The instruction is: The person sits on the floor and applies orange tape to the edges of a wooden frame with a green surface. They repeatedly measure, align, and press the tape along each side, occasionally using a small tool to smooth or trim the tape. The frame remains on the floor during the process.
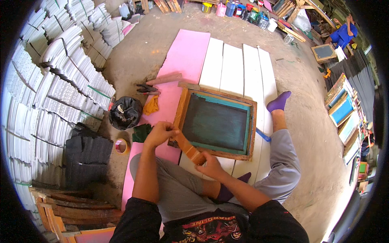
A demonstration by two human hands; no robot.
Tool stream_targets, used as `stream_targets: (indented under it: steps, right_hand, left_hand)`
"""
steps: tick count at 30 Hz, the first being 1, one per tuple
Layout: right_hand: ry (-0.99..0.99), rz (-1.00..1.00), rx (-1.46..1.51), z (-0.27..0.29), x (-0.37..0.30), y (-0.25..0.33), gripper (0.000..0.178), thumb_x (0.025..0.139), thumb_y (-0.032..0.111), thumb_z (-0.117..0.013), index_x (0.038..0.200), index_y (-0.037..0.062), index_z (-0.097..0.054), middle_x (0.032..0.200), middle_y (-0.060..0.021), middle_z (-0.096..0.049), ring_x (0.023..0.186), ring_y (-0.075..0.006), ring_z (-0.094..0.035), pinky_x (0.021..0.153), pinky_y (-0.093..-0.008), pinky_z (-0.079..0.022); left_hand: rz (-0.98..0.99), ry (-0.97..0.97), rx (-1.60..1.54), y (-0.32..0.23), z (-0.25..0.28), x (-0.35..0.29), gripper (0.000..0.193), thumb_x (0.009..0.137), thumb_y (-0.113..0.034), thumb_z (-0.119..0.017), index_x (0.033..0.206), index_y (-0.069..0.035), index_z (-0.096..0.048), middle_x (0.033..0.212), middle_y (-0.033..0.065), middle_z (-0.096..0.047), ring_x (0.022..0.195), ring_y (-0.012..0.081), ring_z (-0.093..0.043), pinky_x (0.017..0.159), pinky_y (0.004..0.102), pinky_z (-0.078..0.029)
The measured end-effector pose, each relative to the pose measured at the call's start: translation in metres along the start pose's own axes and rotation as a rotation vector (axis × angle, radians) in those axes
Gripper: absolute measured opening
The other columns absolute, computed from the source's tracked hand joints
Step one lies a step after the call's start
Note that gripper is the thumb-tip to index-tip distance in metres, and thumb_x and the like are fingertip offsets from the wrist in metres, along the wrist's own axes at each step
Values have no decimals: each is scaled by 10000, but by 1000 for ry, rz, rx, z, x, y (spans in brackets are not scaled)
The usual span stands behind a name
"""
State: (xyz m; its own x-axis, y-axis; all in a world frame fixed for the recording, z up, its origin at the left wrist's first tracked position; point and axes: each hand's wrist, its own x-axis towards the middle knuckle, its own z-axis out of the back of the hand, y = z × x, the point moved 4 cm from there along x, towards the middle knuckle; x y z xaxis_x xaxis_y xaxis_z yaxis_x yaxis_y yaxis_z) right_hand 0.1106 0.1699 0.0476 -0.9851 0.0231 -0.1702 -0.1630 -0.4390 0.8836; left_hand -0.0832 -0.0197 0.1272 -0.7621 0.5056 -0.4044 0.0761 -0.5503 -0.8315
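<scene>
A strip of brown tape (186, 146) stretches between my hands over the near left corner of a wood-framed printing screen (219, 121). My left hand (161, 133) pinches its upper end beside the frame's left edge. Lower down, my right hand (212, 165) grips the other end, just off the frame's near edge. The screen lies flat, with dark mesh and a teal border inside the worn wood. Beneath it are white boards (231, 67) and a pink sheet (186, 52). A tape roll (121, 146) lies on the floor to the left.
A black-bagged bin (126, 113), an orange cloth (151, 105) and dark gloves (146, 89) sit left of the screen. Tall stacks of white sheets (52, 97) line the left side. More screens (341, 109) lean at right; a person in blue (343, 35) is far right.
</scene>
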Motion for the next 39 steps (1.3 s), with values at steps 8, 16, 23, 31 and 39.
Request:
stream_targets:
  steps: [8, 16, 23, 31, 39]
  right_hand:
    - [-133, 224, -235, 126, -9, 31, 570, 699, 295, -855, 1176, 71, -638, 1055, -170, -704, 989, -377, -676, 865, -466, -523]
    - [-50, 162, -603, 186, -38, 17, 476, 708, 283, -753, 1138, 88, -690, 998, -144, -726, 941, -355, -689, 854, -461, -520]
    - [-56, -368, -460, 195, -64, -52, 415, 706, 229, -722, 1083, 59, -684, 1094, -185, -697, 1015, -386, -668, 869, -474, -529]
    - [-145, -525, -308, 162, -83, -127, 462, 629, 186, -772, 1030, -19, -669, 1363, -265, -491, 1218, -420, -543, 1004, -431, -485]
    - [-199, -578, -108, 172, -59, -121, 447, 604, 153, -800, 968, -75, -675, 978, -224, -674, 842, -291, -663, 777, -383, -532]
  left_hand:
    - [-184, -146, -245, 5, -6, -13, 175, 894, -157, -772, 881, 10, -723, 734, 29, -690, 613, 97, -593, 582, 262, -484]
    - [-167, -114, -256, 4, -25, 2, 183, 917, -133, -751, 865, 38, -709, 738, 41, -683, 641, 99, -604, 591, 247, -481]
    - [68, -142, -103, 44, -43, 4, 241, 883, -193, -787, 853, 41, -737, 742, 46, -688, 627, 97, -576, 600, 266, -466]
    - [61, -243, 120, 130, -70, 30, 299, 792, -219, -853, 785, 56, -737, 879, 163, -668, 1094, 227, -570, 890, 383, -472]
    - [150, -214, -132, 91, -74, 36, 259, 849, -165, -804, 786, 66, -706, 716, 61, -651, 724, 145, -615, 716, 309, -506]
